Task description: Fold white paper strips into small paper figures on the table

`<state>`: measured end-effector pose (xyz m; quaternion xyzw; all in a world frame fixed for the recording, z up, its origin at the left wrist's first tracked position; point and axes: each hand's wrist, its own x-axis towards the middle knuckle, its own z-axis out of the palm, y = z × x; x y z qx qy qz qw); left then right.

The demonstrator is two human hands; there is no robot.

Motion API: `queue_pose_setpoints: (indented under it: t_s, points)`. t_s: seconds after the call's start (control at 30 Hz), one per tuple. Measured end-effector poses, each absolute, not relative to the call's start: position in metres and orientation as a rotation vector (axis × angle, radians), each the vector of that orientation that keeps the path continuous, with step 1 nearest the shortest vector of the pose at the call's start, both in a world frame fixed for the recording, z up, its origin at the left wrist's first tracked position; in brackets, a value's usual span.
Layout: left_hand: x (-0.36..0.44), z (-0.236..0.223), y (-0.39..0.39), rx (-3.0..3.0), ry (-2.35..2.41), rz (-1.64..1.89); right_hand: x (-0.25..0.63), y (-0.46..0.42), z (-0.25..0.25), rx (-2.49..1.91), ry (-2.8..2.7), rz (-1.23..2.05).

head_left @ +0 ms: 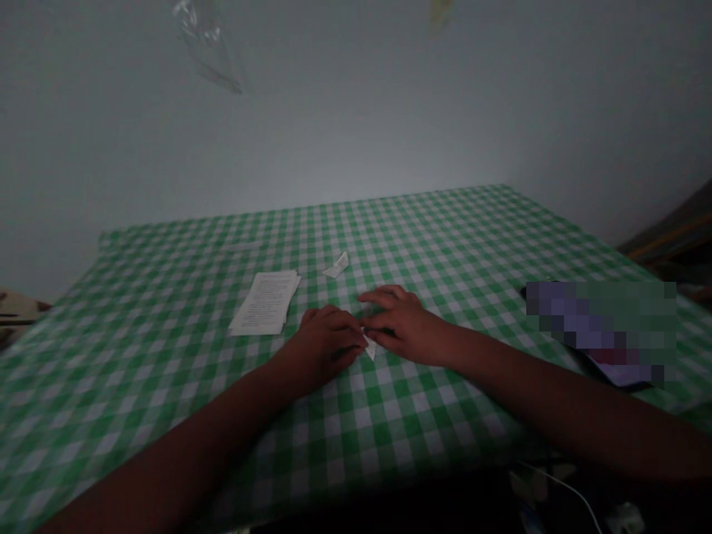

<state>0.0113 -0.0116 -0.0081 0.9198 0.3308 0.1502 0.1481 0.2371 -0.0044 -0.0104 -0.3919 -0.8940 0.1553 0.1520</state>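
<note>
A small folded piece of white paper [368,346] pokes out between my two hands, low on the green-and-white checked tablecloth [423,245]. My left hand [325,345] and my right hand [403,322] meet around it, fingertips pinching it and hiding most of it. Just beyond them lies a second folded white paper piece [337,265]. To the left of that, a stack of printed white sheets [264,302] lies flat, a short way beyond my left hand.
A pixelated, blurred object [601,330] lies on the cloth at the right. The table's far side meets a pale wall [356,111]. Clear plastic film [207,44] hangs at the top, and a white cable [561,489] runs below the near edge.
</note>
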Motion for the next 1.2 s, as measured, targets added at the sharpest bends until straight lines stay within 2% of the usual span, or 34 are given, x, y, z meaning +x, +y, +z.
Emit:
queue_pose_setpoints:
  t_s: [0.43,0.97,1.2]
  points:
    - [0.008,-0.004,-0.017,2.687,0.958,0.377,0.24,-0.007,-0.015,-1.073,-2.635,0.308]
    - [0.007,-0.001,-0.017,2.657,0.947,0.362,0.246,-0.003,-0.006,-1.07,-2.646,0.499]
    - [0.007,-0.003,-0.017,2.665,0.952,0.368,0.24,-0.004,-0.014,-1.145,-2.575,0.441]
